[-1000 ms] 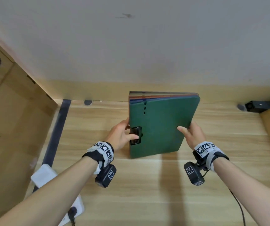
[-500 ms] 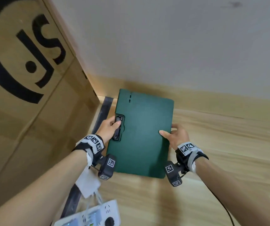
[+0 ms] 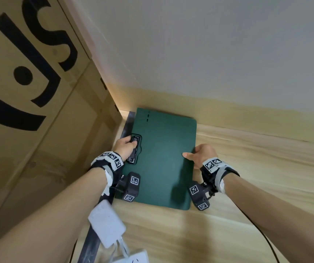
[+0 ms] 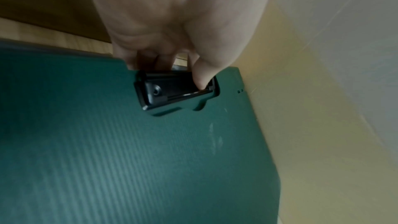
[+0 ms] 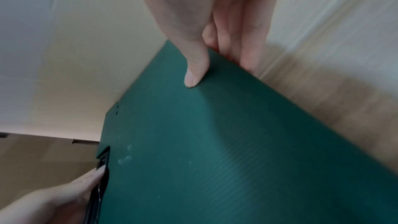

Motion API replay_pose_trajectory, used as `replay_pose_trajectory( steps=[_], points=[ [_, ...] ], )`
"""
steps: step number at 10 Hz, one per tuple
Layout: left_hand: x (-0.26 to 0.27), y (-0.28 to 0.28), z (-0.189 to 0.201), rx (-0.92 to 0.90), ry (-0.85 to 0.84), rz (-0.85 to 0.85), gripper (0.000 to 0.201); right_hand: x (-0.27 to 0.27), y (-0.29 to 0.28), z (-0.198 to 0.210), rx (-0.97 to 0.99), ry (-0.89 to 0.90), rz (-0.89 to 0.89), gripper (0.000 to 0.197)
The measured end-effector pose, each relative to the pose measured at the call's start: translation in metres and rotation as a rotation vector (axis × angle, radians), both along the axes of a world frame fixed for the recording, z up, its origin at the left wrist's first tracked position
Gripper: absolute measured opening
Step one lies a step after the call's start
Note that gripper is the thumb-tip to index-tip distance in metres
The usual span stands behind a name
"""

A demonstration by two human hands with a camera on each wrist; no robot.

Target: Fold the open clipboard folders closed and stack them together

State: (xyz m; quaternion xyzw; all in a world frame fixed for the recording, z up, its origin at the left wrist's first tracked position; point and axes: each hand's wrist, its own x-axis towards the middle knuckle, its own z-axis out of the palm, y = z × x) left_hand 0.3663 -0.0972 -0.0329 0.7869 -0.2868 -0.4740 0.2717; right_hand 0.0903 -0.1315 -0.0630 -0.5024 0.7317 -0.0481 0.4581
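A stack of closed clipboard folders, dark green one [image 3: 163, 160] on top, lies near the left back corner of the wooden table [image 3: 247, 186]. My left hand [image 3: 126, 147] grips the stack's left edge, thumb on the black clip [image 3: 134, 149] [image 4: 176, 91], fingers curled under. My right hand [image 3: 199, 154] holds the right edge, thumb [image 5: 194, 74] pressed on the green cover [image 5: 215, 142], fingers wrapped below. The lower folders are hidden under the green cover [image 4: 129, 159]; whether the stack rests flat I cannot tell.
A large cardboard box [image 3: 29, 111] with black lettering walls off the left side. A white wall [image 3: 209, 54] stands just behind the stack. A white adapter [image 3: 105, 224] and power strip [image 3: 133, 258] lie at the near left, on a dark strip.
Both hands carried the stack from the table's middle, where it stood upright, leftward into the corner by the cardboard box and laid it lower and flatter.
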Motion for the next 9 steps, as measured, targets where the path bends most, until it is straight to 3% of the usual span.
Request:
replay_pose_trajectory(
  steps=[4,7,9],
  points=[
    [-0.007,-0.007,0.003,0.034,-0.242,0.019,0.039,0.008,-0.01,0.005,-0.011,0.256,0.254,0.044],
    [-0.013,0.001,0.002,0.062,-0.137,-0.006,0.058,0.002,-0.002,0.019,0.043,0.157,0.225,0.033],
    [-0.04,0.015,0.023,-0.068,-0.324,0.001,0.056,-0.038,0.015,0.038,0.037,0.088,0.121,0.032]
  ],
)
